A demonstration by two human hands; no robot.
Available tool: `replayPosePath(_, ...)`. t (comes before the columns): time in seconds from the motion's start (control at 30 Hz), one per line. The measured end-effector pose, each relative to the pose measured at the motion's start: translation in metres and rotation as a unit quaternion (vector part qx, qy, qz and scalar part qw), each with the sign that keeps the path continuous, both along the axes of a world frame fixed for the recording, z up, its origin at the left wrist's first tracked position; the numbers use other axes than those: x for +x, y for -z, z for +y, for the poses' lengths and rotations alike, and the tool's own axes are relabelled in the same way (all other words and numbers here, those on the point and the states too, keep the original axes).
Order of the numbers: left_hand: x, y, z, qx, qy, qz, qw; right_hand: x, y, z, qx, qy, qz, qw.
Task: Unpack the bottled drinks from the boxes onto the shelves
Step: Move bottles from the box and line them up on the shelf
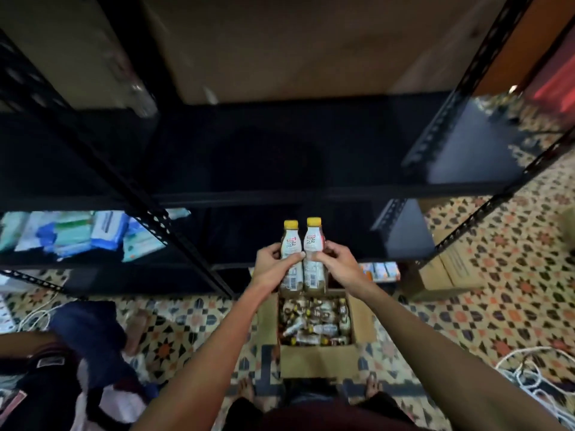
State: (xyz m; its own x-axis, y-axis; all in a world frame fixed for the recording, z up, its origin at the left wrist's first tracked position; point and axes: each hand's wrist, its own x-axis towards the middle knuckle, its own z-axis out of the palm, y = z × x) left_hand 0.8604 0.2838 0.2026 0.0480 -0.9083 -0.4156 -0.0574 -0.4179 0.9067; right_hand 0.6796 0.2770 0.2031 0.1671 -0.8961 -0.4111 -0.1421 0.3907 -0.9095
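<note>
Left hand [273, 269] gripping left bottle [290, 241], right hand [338, 266] gripping right bottle [313, 241]

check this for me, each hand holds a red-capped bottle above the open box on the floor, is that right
Not quite. The caps are yellow, not red, as the head view shows. The rest holds: the left hand grips the left bottle, the right hand grips the right bottle, both above the open box on the floor.
</note>
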Motion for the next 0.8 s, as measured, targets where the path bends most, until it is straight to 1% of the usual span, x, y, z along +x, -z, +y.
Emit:
replayPosePath(0.13,0.0,-0.046,-0.011,-0.07,-0.004,-0.006,0.997,-0.002,-0.043,-0.017,-0.04,-0.031,-0.032,0.998)
replayPosePath(0.2,0.001,-0.065,-0.018,-0.105,-0.012,-0.013,0.994,-0.004,-0.062,-0.029,-0.067,-0.051,-0.034,0.996)
replayPosePath(0.3,0.004,-0.089,-0.03,-0.144,-0.02,-0.021,0.989,-0.004,-0.085,-0.046,-0.107,-0.074,-0.012,0.991)
replayPosePath(0.43,0.019,-0.116,-0.051,-0.197,-0.016,-0.026,0.98,0.008,-0.112,-0.072,-0.158,-0.069,0.009,0.985)
replayPosePath(0.5,0.03,-0.126,-0.064,-0.21,-0.005,-0.032,0.977,0.017,-0.119,-0.082,-0.18,-0.053,0.022,0.982)
replayPosePath(0.57,0.042,-0.134,-0.079,-0.229,0.005,-0.058,0.972,0.028,-0.124,-0.095,-0.191,-0.044,0.043,0.98)
replayPosePath(0.8,0.079,-0.15,-0.131,-0.239,0.045,-0.122,0.962,0.062,-0.136,-0.138,-0.227,-0.004,0.093,0.969)
